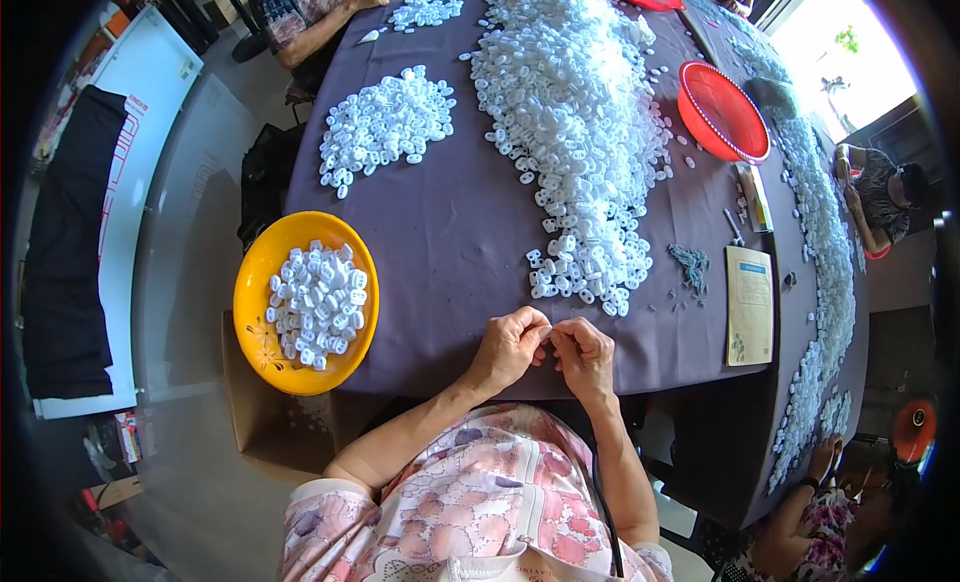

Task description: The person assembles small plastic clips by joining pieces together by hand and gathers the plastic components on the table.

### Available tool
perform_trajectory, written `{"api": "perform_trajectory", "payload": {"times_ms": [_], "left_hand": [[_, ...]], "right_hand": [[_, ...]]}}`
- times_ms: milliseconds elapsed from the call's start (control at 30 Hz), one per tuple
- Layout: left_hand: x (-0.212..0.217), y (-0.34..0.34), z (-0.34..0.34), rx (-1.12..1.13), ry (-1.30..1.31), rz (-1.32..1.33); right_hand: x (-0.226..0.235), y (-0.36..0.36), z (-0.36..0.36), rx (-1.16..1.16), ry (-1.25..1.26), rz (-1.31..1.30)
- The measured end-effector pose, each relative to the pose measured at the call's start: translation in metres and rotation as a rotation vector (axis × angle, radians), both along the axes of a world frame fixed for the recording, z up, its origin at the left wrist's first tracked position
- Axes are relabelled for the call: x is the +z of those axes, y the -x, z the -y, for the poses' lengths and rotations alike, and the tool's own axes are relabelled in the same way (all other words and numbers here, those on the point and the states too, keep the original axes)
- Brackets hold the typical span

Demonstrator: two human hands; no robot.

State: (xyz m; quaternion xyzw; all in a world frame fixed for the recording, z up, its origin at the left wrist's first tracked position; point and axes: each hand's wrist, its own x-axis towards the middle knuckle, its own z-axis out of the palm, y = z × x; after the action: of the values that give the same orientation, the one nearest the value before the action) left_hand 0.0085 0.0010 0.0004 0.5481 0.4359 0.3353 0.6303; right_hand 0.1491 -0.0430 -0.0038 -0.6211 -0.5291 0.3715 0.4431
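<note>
1. The left hand [510, 347] and the right hand [585, 352] meet at the near edge of the purple table [460, 232], at about 6 o'clock in the view, fingertips pressed together.
2. Both hands are pinched closed around something very small between them; what it is cannot be told, as the fingers hide it.
3. Just beyond the hands, toward 12 o'clock, lies the near tip of a big heap of white plastic pieces [580, 132], which runs up the middle of the table to its far edge.
4. A smaller pile of white pieces [385, 122] sits apart at about 11 o'clock from the hands.
5. At 9 o'clock from the hands, an orange bowl [260, 272] overhangs the left edge of the table and holds a mound of the same white pieces.
6. A red basket [722, 112] lies tilted at about 2 o'clock, just beside the big heap.
7. A yellowish booklet [749, 304] lies flat at 3 o'clock from the hands, with a small tangle of grey bits [690, 265] between it and the heap.
8. A long band of white pieces [825, 252] runs along the right edge of the table.
9. Another person's arm [330, 17] rests at the far left corner, near 11 o'clock, beside a third small pile [425, 10].
10. Another person in a flowered sleeve [815, 517] sits at about 4 o'clock by the right-hand edge.
</note>
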Motion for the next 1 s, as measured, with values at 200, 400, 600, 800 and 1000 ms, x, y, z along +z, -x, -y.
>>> {"api": "perform_trajectory", "payload": {"times_ms": [200, 400, 600, 800, 1000], "left_hand": [[-0.0031, -0.0014, -0.0014, 0.02, 0.003, 0.003], [-0.004, -0.0008, -0.0032, 0.029, 0.043, 0.043], [-0.0051, -0.0002, -0.0031, 0.027, 0.069, 0.055], [-0.0029, -0.0002, -0.0029, 0.015, 0.05, 0.033], [-0.0021, -0.0049, -0.0021, 0.009, 0.012, 0.024]], "right_hand": [[-0.0025, 0.0017, -0.001, -0.003, -0.013, 0.035], [0.0023, 0.0061, 0.0019, -0.07, 0.003, -0.055], [0.0005, 0.003, 0.0029, -0.067, 0.015, -0.078], [0.0013, 0.0053, 0.0007, -0.053, -0.048, -0.073], [-0.0021, 0.0012, -0.0005, -0.028, -0.089, 0.049]]}}
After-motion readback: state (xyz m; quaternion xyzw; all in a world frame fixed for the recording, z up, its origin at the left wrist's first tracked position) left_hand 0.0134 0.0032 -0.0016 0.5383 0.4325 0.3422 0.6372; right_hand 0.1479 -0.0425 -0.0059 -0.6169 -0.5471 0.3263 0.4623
